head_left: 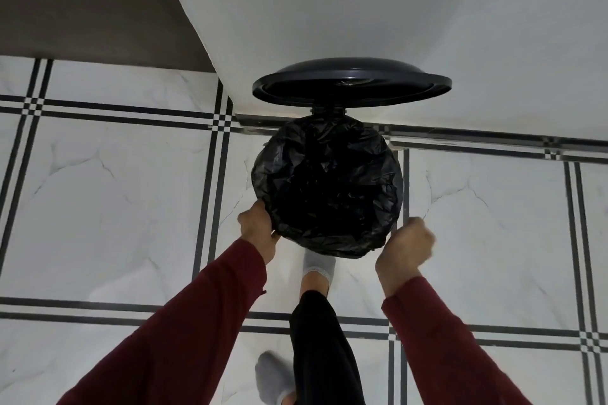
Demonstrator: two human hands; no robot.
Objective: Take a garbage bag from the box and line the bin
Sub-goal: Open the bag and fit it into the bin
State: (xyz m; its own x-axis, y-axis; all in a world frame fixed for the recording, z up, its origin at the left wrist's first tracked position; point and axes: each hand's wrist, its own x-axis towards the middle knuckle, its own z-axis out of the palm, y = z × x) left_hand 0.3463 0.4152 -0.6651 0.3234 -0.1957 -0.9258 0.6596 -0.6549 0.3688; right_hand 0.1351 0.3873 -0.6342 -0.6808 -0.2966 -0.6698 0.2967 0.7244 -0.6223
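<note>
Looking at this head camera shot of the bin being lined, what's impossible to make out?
- Bin body and pedal: covered by the black garbage bag and the foot.
- Bag box: not in the head view.
- Right hand: blurred, its grip unclear.
- Left hand fingers: partly hidden behind the bag's edge.
- Lid top: faces away.

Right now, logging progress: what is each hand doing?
Left hand: closed on the bag at the bin rim.
Right hand: fisted beside the bag; grip cannot be told.
</note>
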